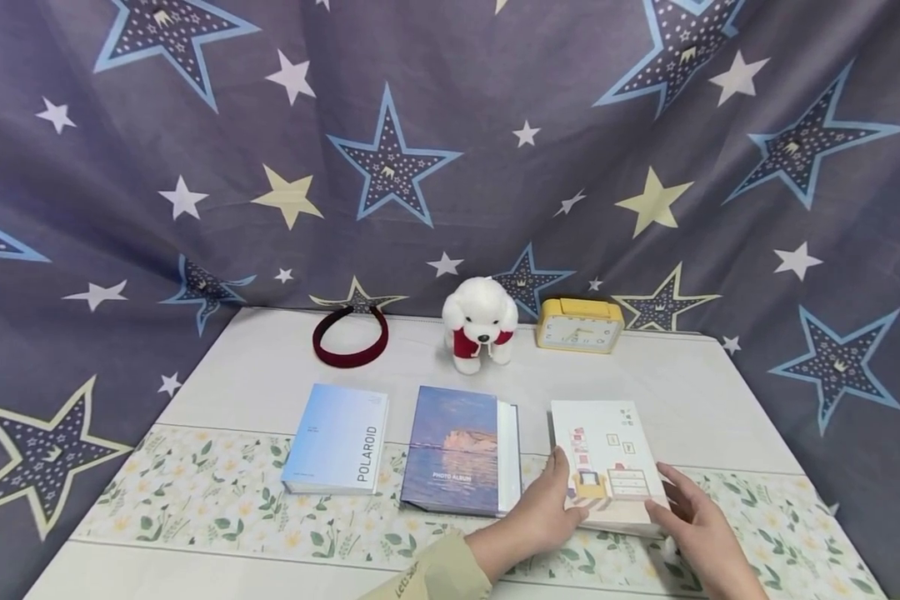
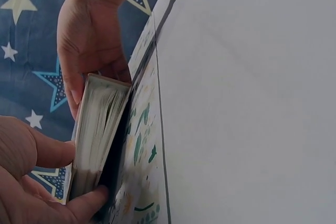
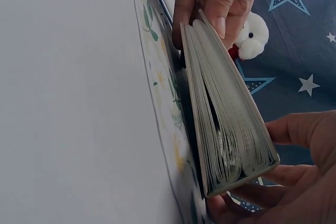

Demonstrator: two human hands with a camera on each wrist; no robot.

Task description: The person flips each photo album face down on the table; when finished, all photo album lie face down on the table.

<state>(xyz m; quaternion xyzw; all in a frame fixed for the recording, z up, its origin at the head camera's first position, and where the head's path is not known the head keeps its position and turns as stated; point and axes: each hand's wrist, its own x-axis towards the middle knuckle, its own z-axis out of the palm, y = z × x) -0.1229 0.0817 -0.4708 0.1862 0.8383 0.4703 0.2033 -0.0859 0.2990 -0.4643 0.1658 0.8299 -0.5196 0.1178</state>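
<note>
A thick white photo album (image 1: pixel 607 450) with a drawn room on its cover is held between both hands at the right of the table. My left hand (image 1: pixel 543 508) grips its left side, thumb along the cover's edge. On the opposite side my right hand (image 1: pixel 697 521) pinches the lower right corner, thumb on top. The left wrist view shows the album's page edges (image 2: pixel 100 129) slightly fanned, its near side raised off the tabletop. In the right wrist view, fingers of the right hand (image 3: pixel 299 166) reach beneath the album (image 3: pixel 226 124).
Left of it lie a blue photo album (image 1: pixel 453 454) with a seascape cover and a pale blue Polaroid album (image 1: pixel 337 437). Behind stand a dark red headband (image 1: pixel 350 358), a white plush dog (image 1: pixel 480 312) and a yellow alarm clock (image 1: pixel 579 325). A starry curtain (image 1: pixel 450 242) backs the table.
</note>
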